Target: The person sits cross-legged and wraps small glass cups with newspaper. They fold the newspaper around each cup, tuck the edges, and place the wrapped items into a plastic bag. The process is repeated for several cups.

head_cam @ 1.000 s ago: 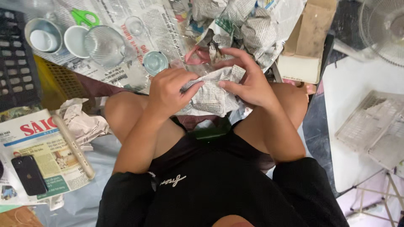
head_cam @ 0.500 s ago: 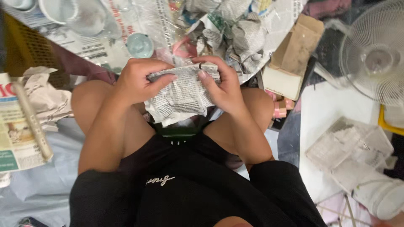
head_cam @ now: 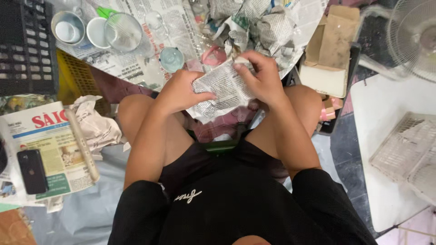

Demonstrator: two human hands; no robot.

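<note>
1. We see a floor of dark tiles (head_cam: pixel 349 149) on the right, partly covered by a pale grey sheet (head_cam: pixel 86 213) toward the lower left.
2. A white electric fan (head_cam: pixel 415 38) stands at the upper right, its round wire guard cut off by the frame edge.
3. Below it sits a white tabletop (head_cam: pixel 386 118) bearing a white wire grille (head_cam: pixel 406 152).
4. A black plastic crate (head_cam: pixel 25 45) fills the upper left, with a yellow basket (head_cam: pixel 75 81) just beside it.
5. Spread newspaper sheets (head_cam: pixel 168 27) cover the ground along the top.
6. An open cardboard box (head_cam: pixel 329 50) lies near the fan.
7. Light is even and soft, without hard shadows.
</note>
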